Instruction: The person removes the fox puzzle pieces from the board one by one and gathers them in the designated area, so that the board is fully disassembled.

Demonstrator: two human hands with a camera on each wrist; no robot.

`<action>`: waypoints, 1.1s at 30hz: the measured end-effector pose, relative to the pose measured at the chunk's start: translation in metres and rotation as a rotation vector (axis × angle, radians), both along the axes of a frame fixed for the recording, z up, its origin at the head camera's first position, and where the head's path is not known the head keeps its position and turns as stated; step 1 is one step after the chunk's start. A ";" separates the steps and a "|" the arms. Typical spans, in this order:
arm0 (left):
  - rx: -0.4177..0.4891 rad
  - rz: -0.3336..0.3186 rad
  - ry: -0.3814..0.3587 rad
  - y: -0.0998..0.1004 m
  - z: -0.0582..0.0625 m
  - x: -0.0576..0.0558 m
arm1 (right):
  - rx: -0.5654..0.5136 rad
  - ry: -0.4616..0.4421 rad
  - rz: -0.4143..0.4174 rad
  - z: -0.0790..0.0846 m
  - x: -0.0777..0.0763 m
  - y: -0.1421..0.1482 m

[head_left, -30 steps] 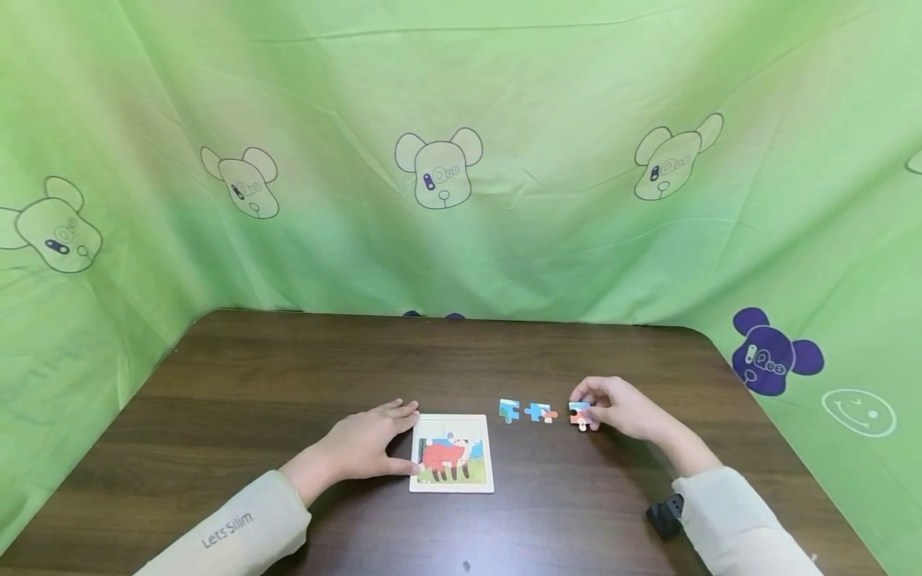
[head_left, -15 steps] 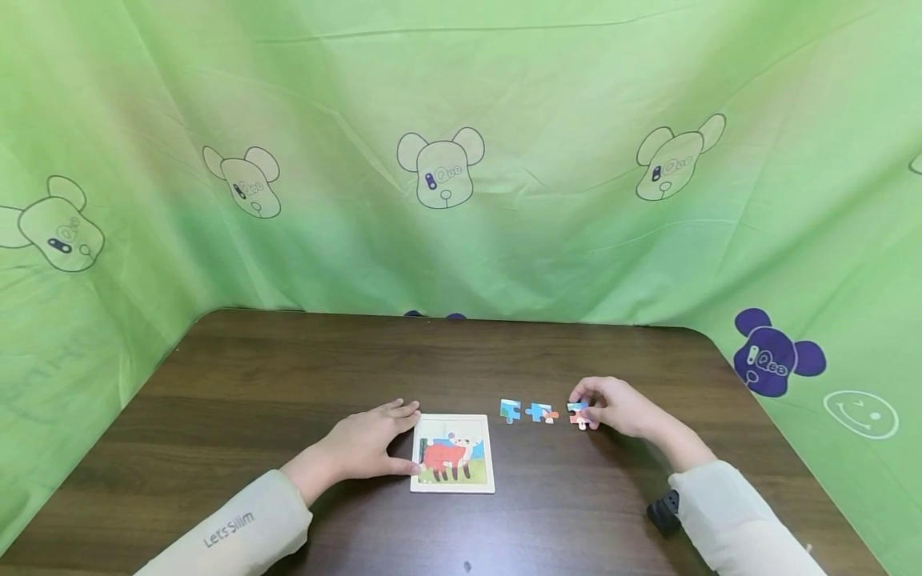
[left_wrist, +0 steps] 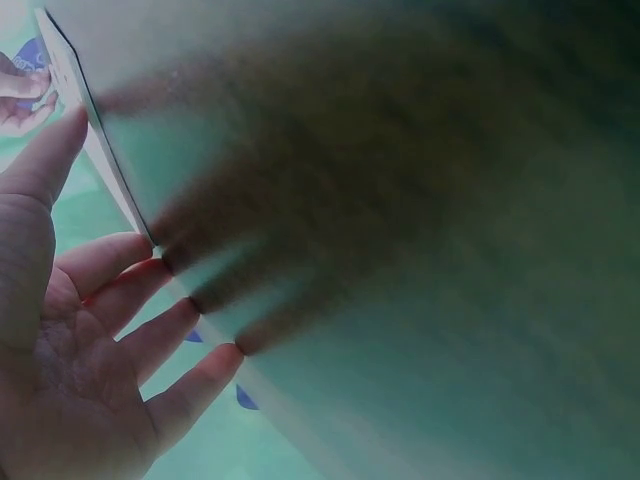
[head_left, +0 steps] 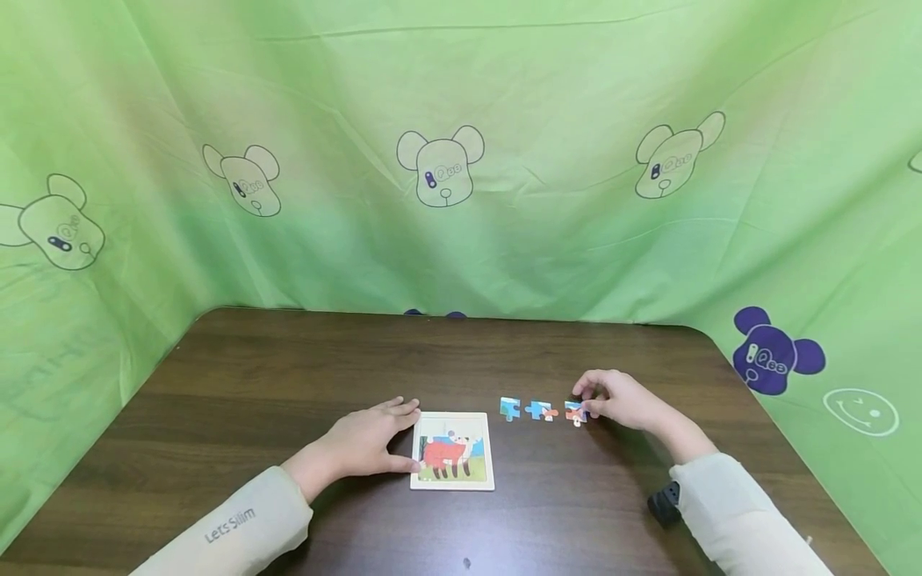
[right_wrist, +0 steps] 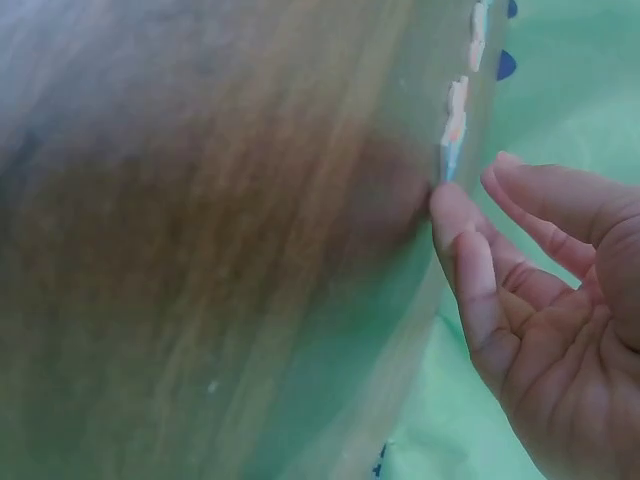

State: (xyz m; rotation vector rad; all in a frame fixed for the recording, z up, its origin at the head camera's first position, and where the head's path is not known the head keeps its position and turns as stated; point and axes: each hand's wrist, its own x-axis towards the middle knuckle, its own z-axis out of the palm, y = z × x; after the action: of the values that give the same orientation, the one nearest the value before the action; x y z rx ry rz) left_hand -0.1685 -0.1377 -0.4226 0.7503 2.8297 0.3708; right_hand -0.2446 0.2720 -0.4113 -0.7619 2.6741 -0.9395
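A square wooden puzzle board (head_left: 452,485) with a red animal picture lies flat on the table. My left hand (head_left: 360,443) rests beside its left edge with fingers stretched; in the left wrist view the thumb meets the board's edge (left_wrist: 120,185). Right of the board, three loose jigsaw pieces form a row: a blue-green one (head_left: 509,408), a blue and orange one (head_left: 539,410) and a blue and red one (head_left: 574,412). My right hand (head_left: 625,398) is at that last piece, partly covering it. In the right wrist view a fingertip touches its end (right_wrist: 453,135), the thumb standing apart.
The brown wooden table (head_left: 346,352) has rounded far corners. A green curtain (head_left: 324,240) with printed bear heads hangs behind and at both sides. A black device (head_left: 664,506) sits at the right wrist, by the sleeve.
My right hand has slid the blue and red piece slightly left, towards the other two, then eased its fingers back from it. The left hand and the board have stayed in place.
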 end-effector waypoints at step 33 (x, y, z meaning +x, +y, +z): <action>0.013 -0.002 -0.010 0.002 0.002 0.001 | -0.076 -0.038 0.253 0.002 0.013 -0.136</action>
State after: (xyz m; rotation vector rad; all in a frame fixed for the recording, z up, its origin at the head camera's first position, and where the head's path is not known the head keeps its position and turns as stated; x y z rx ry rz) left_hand -0.1675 -0.1360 -0.4207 0.7520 2.8201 0.3924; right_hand -0.2313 0.1359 -0.4094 -1.0579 2.4465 -0.9822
